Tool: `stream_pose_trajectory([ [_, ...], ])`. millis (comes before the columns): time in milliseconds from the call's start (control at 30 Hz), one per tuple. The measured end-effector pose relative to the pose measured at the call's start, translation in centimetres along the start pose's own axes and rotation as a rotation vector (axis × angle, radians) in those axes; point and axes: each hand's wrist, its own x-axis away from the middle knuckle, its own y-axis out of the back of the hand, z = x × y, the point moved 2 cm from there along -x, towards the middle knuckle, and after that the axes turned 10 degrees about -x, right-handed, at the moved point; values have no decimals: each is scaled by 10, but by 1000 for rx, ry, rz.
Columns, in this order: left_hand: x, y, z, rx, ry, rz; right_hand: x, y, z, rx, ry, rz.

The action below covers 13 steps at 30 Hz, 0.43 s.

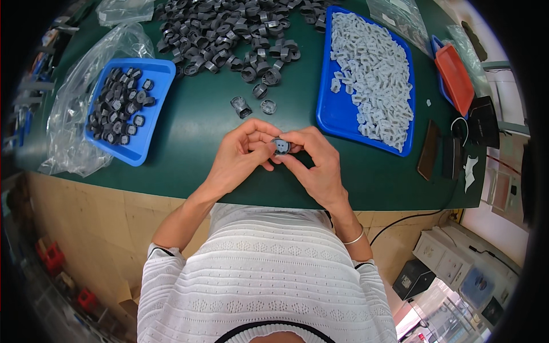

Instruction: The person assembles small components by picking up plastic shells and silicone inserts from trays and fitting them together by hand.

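Note:
Near the table's front edge, my left hand [241, 153] and my right hand [314, 157] meet around a small dark plastic housing [281, 147]. Fingertips of both hands pinch it from either side, and a paler grey-blue inside face shows upward. Just beyond the fingers lie a dark ring-shaped housing [241, 107] and another one [268, 107]. A large heap of such dark housings [229, 34] covers the far side. To the left, similar housings with lighter centres [117, 108] sit in a blue tray [153, 123]. Pale grey plastic pieces [374, 74] fill much of a bigger blue tray [337, 114] at right.
Clear plastic bags [71, 123] lie under and around the left tray. At the far right are a red tray [456, 77], a brown flat slab [428, 151], a black block [451, 157] and a scrap of white paper [470, 171]. The table [377, 183] is green.

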Motion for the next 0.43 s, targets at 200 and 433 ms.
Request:
stream_pose_trajectory([
  [200, -6, 0, -1, -137, -21, 15, 3, -2, -1, 241, 226, -22],
  [433, -19, -3, -52, -177, -268, 102, -34, 16, 10, -444, -221, -153],
])
